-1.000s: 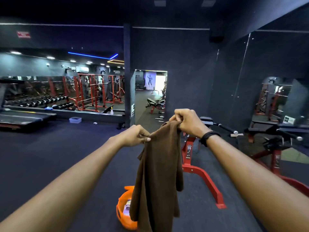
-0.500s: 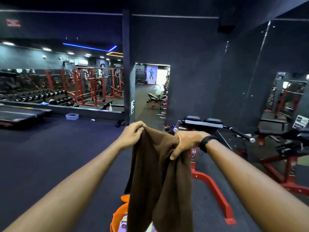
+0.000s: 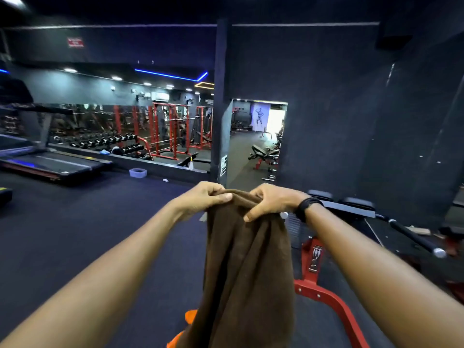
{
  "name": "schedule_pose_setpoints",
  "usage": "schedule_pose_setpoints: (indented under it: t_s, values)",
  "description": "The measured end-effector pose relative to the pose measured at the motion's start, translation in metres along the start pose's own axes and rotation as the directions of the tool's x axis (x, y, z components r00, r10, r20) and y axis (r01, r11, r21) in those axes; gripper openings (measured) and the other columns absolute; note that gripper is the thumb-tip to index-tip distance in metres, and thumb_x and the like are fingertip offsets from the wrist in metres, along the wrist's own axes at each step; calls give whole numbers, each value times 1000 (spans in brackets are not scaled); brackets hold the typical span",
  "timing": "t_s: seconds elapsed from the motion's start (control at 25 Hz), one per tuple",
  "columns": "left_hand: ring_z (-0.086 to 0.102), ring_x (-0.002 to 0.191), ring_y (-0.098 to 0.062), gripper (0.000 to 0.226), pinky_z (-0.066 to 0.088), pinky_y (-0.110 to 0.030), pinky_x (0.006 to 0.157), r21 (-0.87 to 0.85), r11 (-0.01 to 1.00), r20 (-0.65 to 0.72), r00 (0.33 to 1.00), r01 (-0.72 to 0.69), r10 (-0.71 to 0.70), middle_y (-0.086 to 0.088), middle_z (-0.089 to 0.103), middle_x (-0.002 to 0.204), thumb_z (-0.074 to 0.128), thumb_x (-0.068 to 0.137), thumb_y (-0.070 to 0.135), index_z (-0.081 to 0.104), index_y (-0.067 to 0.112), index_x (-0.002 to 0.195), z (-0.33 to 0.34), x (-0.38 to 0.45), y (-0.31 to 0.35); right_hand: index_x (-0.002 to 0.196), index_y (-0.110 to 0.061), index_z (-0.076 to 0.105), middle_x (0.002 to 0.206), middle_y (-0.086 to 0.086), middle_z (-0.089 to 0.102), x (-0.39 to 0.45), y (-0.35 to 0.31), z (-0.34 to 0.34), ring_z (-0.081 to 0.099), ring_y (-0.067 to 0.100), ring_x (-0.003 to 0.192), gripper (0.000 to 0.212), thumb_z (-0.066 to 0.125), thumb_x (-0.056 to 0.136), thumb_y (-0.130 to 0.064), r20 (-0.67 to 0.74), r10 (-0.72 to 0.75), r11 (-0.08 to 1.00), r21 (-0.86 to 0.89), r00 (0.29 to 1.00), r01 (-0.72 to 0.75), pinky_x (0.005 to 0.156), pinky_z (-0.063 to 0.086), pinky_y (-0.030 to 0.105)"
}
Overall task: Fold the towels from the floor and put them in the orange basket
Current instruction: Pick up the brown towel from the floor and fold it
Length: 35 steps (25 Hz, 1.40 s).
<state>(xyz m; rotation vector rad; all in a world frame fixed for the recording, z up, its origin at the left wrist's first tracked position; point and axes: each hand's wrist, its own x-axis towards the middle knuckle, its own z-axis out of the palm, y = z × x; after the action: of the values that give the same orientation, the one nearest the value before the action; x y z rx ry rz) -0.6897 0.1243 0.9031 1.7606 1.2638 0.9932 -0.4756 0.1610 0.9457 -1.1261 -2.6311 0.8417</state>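
A dark gym floor (image 3: 75, 234) fills the lower part of the view, with a treadmill (image 3: 50, 164) far off to the left and a red-framed machine (image 3: 324, 290) just right of centre. In front of that hangs the brown towel (image 3: 246, 272), held up at arm's length and draping down past the bottom edge in long folds. Only two slivers of the orange basket (image 3: 190, 317) show at the towel's lower left edge, directly beneath it; what lies in the basket is hidden by the cloth, whereas half a second ago its open rim with something pale inside was visible at the bottom. A small pale tub (image 3: 137, 172) sits on the floor near the mirror wall; its contents cannot be made out. The left hand (image 3: 200, 199) grips the towel's top edge with fingers curled over it and thumb pressed along the front. The right hand (image 3: 271, 200), a black band on its wrist, pinches the top edge just beside it, closer to the left hand than in the earlier frame, with the cloth bunched between them.
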Motion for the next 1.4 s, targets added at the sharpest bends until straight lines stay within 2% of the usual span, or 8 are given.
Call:
schedule_pose_setpoints:
  t_s: [0.24,0.4,0.52,0.64,0.76,0.92,1.2,1.4]
  values:
    - [33,60,-8,29,23,-27,55,157,982,-302,952,104,-52,5,36,64,55,96,27,47,18,69,-31,27,-50,95,-13,73,98,10,73,24,58,-19,70,20,81,19,79,77,-16,360,273,959,-178,892,-221,84,58,40]
    - [39,63,-9,28,28,-24,57,142,977,-216,968,157,-124,4,42,66,56,95,30,49,16,71,-46,34,-62,92,-3,70,89,8,71,45,61,-34,61,10,73,23,80,77,-17,38,42,993,-114,998,-38,72,53,29]
    - [51,68,-5,17,43,-20,64,150,983,16,993,110,-113,2,57,72,65,90,22,57,10,80,-33,50,-39,70,-6,61,65,-1,56,69,32,-40,49,8,61,22,82,73,-13,-140,-130,991,-21,982,128,56,42,26]
    - [57,84,-10,25,49,-24,77,135,991,117,993,-15,-1,-7,63,90,74,82,14,61,2,99,-14,70,-15,63,-18,60,54,-7,51,88,12,-44,42,2,48,24,80,65,-4,-157,-217,967,-172,963,190,49,37,23]
    - [41,59,-7,22,34,-20,54,149,986,156,987,-73,50,6,46,62,75,81,10,57,15,69,-20,82,-6,74,-15,64,58,-8,52,103,10,-37,43,3,50,22,80,61,-5,-208,-229,947,-276,951,167,49,35,20]
    - [44,64,-16,31,35,-33,63,256,965,30,998,-57,51,-4,48,65,76,73,22,54,0,73,-51,84,-19,83,-13,63,65,-4,54,109,30,-38,50,9,59,30,86,64,-12,-287,-130,988,-114,949,101,57,44,25]
    - [43,65,-9,36,33,-28,59,305,948,-76,990,-87,115,1,48,68,71,76,41,64,6,80,-56,79,-26,88,-12,47,65,1,64,126,10,-28,56,12,58,44,83,67,3,-402,-213,878,321,891,355,52,45,20]
    - [63,85,-14,27,51,-34,83,-16,996,-267,960,-91,83,-9,70,94,60,93,24,67,0,102,-71,78,-30,85,-8,64,78,8,68,139,39,-4,55,7,71,18,78,77,-14,-265,-181,972,98,947,213,66,51,39]
